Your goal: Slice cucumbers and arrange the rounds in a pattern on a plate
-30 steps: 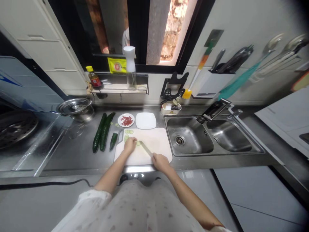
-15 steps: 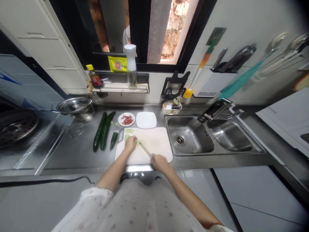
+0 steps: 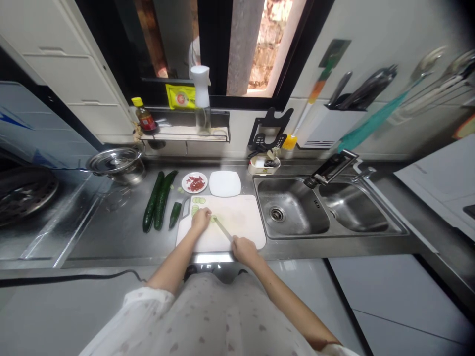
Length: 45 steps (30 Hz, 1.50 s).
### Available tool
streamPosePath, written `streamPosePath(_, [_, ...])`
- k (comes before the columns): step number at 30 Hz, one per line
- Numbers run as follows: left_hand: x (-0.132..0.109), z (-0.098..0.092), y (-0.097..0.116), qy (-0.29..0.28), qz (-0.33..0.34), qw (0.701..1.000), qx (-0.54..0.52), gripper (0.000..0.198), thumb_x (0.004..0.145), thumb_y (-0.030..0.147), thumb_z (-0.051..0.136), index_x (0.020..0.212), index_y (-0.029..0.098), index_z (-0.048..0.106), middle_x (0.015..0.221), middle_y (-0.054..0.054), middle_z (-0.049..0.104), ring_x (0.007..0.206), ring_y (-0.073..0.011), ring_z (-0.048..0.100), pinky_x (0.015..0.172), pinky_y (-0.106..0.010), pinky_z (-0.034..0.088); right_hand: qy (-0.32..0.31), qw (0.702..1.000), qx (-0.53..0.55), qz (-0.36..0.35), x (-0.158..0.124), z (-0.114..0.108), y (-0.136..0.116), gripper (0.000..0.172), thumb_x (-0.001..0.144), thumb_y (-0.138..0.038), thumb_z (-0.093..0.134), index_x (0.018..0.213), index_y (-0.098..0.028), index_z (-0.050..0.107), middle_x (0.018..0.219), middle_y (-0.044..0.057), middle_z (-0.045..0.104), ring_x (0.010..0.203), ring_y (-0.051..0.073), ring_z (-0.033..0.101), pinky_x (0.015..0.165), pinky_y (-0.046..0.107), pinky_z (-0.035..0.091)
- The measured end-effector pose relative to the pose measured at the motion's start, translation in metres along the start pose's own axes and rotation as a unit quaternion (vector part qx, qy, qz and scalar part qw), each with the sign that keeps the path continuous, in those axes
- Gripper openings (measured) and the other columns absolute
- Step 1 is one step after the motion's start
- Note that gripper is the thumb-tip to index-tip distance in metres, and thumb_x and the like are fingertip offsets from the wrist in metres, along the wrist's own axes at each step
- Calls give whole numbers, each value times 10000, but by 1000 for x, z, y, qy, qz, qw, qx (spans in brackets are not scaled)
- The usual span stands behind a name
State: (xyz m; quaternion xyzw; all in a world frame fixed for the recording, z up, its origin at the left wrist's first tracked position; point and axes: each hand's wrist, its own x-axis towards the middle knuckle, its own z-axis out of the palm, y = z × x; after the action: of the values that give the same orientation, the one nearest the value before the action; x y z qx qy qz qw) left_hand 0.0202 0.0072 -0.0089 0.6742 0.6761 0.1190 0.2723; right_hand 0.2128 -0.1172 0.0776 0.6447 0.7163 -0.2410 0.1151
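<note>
"Steel surface (image 3: 104, 247), dark-framed window (image 3: 213, 49) behind. What lies at the surface's front edge?"

"Cutting board (image 3: 247, 217), with cucumber slices (image 3: 199, 200) near its far left corner."

"What's being held?"

"Right hand (image 3: 244, 249) grips a knife (image 3: 223, 230) by the board's front edge, blade slanting away leftward. Left hand (image 3: 201, 220) rests near the tip, fingers curled; whether they pinch anything, nobody can tell."

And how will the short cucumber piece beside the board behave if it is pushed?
The cucumber piece may roll, as its sides look rounded and it lies on the counter. It narrows toward one end, so the path might curve. Short and thick, it should stay stiff.
</note>
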Motion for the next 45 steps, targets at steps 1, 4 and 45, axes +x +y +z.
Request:
streamPosePath(1, [0, 0, 0, 0, 0, 1000, 1, 247, 830, 151, 512, 1010, 191, 677, 1048, -82, 672, 986, -197, 603, 883, -290, 435, -1, 1000, 0, 3, 0, -1, -1, 301, 945, -226, 329, 1106, -154, 572, 956, 136, 679, 914, 219, 635, 740, 294, 407])
streamPosePath(4, [0, 0, 0, 3, 0, 1000, 1, 250, 827, 146, 510, 1004, 194, 678, 1050, -82, 673, 987, -200, 604, 887, -293, 436, -8, 1000, -2, 11, 0, -4, -2, 301, 943, -230, 330, 1104, -156, 573, 959, 134, 680, 904, 217, 638, 735, 293, 408])
streamPosePath(45, [3, -2, 4, -7, -22, 999, 29, 238, 839, 181, 489, 982, 211, 678, 1034, -81, 680, 962, -204, 613, 838, -287, 436, -37, 999, -17, -18, 15, -18, -7, 317, 897, -141, 337, 1115, -137, 567, 1005, 164, 673, 944, 252, 649, 717, 321, 458])
